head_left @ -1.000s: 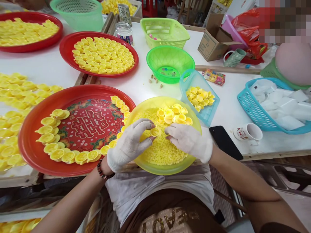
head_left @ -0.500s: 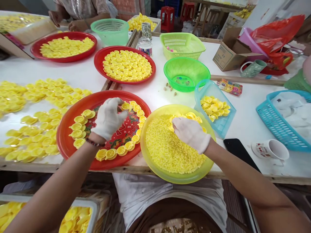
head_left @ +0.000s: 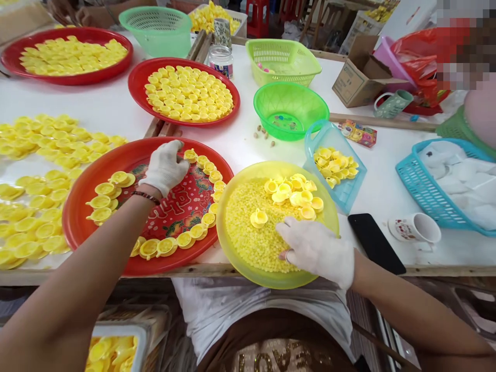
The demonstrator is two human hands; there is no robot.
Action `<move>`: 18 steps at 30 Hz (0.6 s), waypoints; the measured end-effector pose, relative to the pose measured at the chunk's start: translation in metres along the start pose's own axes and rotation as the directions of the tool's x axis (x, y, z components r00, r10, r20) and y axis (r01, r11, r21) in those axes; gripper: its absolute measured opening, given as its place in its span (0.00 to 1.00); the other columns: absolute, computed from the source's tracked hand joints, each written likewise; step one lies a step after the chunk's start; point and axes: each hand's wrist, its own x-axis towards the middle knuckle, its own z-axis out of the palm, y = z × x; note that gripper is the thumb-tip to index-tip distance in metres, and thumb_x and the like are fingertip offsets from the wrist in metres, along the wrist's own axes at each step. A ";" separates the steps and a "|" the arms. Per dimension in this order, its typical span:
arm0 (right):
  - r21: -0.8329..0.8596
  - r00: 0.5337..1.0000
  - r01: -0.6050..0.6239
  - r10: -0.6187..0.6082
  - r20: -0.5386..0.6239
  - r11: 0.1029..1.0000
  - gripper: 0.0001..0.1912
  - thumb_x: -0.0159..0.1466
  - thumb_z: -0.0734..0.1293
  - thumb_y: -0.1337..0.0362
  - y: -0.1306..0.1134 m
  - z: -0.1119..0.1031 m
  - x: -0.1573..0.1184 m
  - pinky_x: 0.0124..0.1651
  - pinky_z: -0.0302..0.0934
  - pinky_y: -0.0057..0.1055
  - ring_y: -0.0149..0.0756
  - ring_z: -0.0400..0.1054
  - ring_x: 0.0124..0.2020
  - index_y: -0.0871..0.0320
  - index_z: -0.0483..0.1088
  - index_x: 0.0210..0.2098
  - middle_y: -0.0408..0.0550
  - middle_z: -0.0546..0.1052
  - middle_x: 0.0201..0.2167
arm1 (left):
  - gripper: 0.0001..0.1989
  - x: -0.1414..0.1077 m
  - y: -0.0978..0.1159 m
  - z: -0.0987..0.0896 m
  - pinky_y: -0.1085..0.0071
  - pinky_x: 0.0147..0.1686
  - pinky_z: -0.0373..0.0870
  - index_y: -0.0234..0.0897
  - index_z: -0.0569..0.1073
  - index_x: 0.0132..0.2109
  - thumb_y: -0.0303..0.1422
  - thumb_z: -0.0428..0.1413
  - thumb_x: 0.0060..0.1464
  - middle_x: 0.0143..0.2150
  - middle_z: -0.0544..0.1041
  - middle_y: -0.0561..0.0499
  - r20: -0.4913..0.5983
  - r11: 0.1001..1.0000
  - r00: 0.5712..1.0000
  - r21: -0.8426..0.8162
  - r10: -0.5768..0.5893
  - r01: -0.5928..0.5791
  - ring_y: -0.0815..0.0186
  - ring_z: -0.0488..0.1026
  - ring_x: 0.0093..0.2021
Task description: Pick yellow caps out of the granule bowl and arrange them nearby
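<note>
My left hand [head_left: 166, 168], in a white glove, is over a large red tray [head_left: 81, 206] with a printed base. Its thumb and forefinger are apart, close to the small yellow cup-shaped piece [head_left: 190, 156] at the end of a curved row. My right hand [head_left: 315, 250], also gloved, lies low at the near right side of a yellow basin [head_left: 228, 253]. Its fingers are spread over small yellow pellets [head_left: 248, 248], with nothing seen in them. One yellow cup-shaped piece [head_left: 259, 218] sits alone on the pellets. Beyond my right hand lies a cluster of similar pieces [head_left: 296, 191].
Behind stand red trays [head_left: 134, 88] of yellow pieces, a green bowl [head_left: 258, 111] and a green basket [head_left: 282, 75]. To the right are a blue scoop-shaped tray [head_left: 354, 199], a phone [head_left: 375, 243], a mug [head_left: 414, 227] and a blue basket [head_left: 422, 188]. Another person's hands [head_left: 93, 15] show at upper left.
My right hand has moved off the cluster toward the basin's near right side, and its fingers have spread. A lone piece now shows on the pellets. The view has shifted slightly.
</note>
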 end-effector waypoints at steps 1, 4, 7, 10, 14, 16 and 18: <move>-0.005 0.999 0.024 -0.023 0.035 1.000 0.15 0.66 0.67 0.55 -0.001 0.000 -0.001 0.31 0.61 0.34 0.42 0.72 0.34 0.60 0.70 0.46 0.55 0.74 0.41 | 0.13 -0.007 0.006 0.000 0.69 0.46 0.65 0.29 0.70 0.48 0.32 0.54 0.58 0.36 0.71 0.53 -0.031 1.000 0.999 -0.001 0.021 -0.021 0.68 0.66 0.38; 0.062 0.989 0.130 -0.134 0.056 0.990 0.14 0.65 0.66 0.60 -0.002 0.003 0.005 0.34 0.63 0.35 0.43 0.72 0.37 0.62 0.70 0.47 0.58 0.74 0.43 | 0.16 -0.034 0.035 0.000 0.67 0.51 0.67 0.31 0.72 0.52 0.34 0.55 0.60 0.41 0.74 0.51 -0.086 0.992 0.989 -0.028 0.120 -0.123 0.65 0.69 0.42; 0.191 0.975 0.203 -0.217 0.054 0.960 0.13 0.63 0.65 0.65 0.007 0.011 0.015 0.40 0.63 0.35 0.42 0.71 0.40 0.62 0.70 0.47 0.57 0.75 0.44 | 0.12 -0.065 0.070 0.003 0.66 0.48 0.70 0.34 0.75 0.48 0.35 0.53 0.62 0.43 0.76 0.49 -0.045 0.940 0.950 -0.135 0.309 -0.312 0.64 0.72 0.43; 0.330 0.960 0.272 -0.278 -0.032 0.904 0.11 0.61 0.64 0.70 0.021 0.017 0.021 0.44 0.61 0.33 0.39 0.70 0.41 0.60 0.71 0.43 0.52 0.77 0.41 | 0.10 -0.092 0.093 0.007 0.63 0.48 0.72 0.36 0.77 0.43 0.35 0.52 0.63 0.45 0.77 0.47 -0.007 0.858 0.873 -0.178 0.488 -0.481 0.60 0.74 0.45; 0.409 0.935 0.334 -0.243 -0.258 0.849 0.08 0.61 0.62 0.74 0.028 0.007 0.026 0.45 0.59 0.31 0.35 0.68 0.38 0.59 0.70 0.38 0.47 0.76 0.36 | 0.11 -0.111 0.100 0.011 0.61 0.48 0.72 0.36 0.77 0.44 0.33 0.51 0.63 0.47 0.78 0.45 -0.037 0.839 0.849 -0.135 0.527 -0.527 0.59 0.75 0.46; 0.382 0.915 0.339 -0.207 -0.347 0.860 0.08 0.62 0.61 0.74 0.024 -0.003 0.032 0.45 0.59 0.31 0.35 0.67 0.39 0.60 0.70 0.37 0.47 0.75 0.36 | 0.10 -0.114 0.099 0.012 0.60 0.48 0.73 0.35 0.77 0.45 0.33 0.52 0.63 0.47 0.78 0.44 -0.042 0.838 0.846 -0.124 0.531 -0.532 0.58 0.76 0.46; 0.344 0.906 0.327 -0.189 -0.378 0.880 0.08 0.64 0.61 0.74 0.020 -0.010 0.036 0.46 0.60 0.32 0.36 0.67 0.40 0.61 0.70 0.40 0.49 0.75 0.38 | 0.11 -0.115 0.099 0.011 0.59 0.49 0.73 0.35 0.77 0.46 0.33 0.52 0.63 0.48 0.77 0.44 -0.015 0.838 0.845 -0.125 0.534 -0.531 0.58 0.75 0.47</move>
